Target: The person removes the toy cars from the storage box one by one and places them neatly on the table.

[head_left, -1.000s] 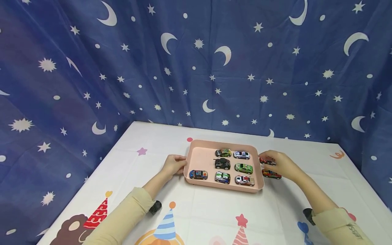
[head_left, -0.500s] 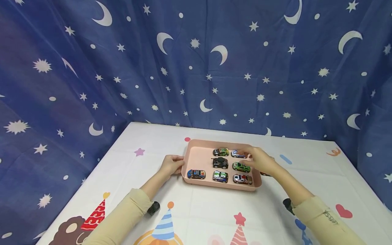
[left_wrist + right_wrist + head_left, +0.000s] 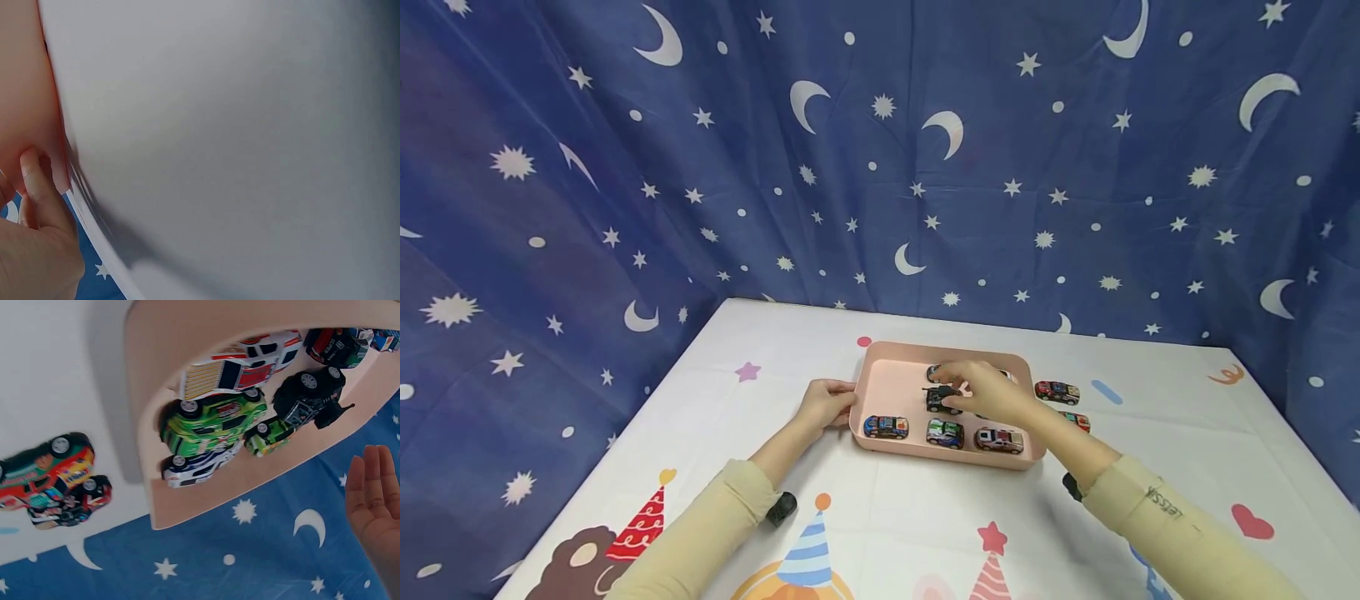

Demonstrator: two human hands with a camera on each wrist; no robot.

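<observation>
My left hand (image 3: pixel 823 406) pinches the left rim of a pink tray (image 3: pixel 887 379), the thumb lying on its wall in the left wrist view. Over the tray is my right hand (image 3: pixel 988 393), thumb and fingers spread around a black toy tank (image 3: pixel 937 400). In the right wrist view its fingers are straight, apart from the tank, and hold nothing. A green toy car (image 3: pixel 215 422) and a white-and-blue one (image 3: pixel 199 465), mostly covered in the head view, sit near the tray's right side. A blue car (image 3: pixel 886 427), a green-and-white car (image 3: pixel 945 433) and a white-and-red car (image 3: pixel 999 441) line the front.
Right of the tray, a red toy car (image 3: pixel 1057 392) and a red-and-green one (image 3: pixel 1077 420) stand on the white tablecloth (image 3: pixel 940 512). A blue curtain (image 3: pixel 850 150) with moons and stars hangs behind the table.
My right hand has moved left from beside the tray's right rim, passing over the right-hand cars to the black tank. My left hand stays on the tray, and the cars keep their places.
</observation>
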